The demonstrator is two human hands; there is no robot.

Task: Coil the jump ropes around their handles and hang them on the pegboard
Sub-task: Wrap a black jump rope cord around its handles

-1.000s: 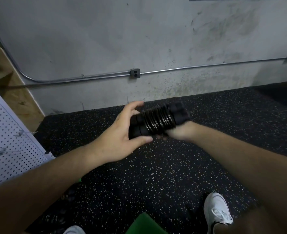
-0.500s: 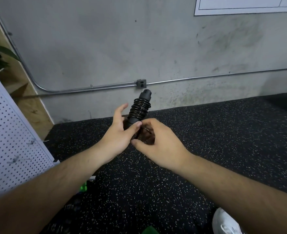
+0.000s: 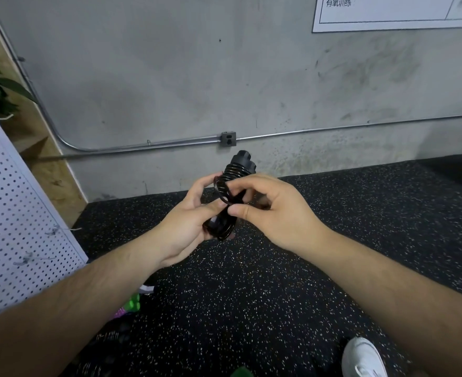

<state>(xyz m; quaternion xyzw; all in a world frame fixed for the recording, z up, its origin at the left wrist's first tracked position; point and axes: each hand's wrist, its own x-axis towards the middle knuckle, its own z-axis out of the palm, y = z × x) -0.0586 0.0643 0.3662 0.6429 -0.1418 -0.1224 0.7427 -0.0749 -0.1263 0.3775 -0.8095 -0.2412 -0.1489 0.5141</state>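
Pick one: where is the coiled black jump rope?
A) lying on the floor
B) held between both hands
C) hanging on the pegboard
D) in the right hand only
B: the left hand grips the lower end of the black jump rope and the right hand pinches a loop of its cord, while the pegboard stands apart at the left.
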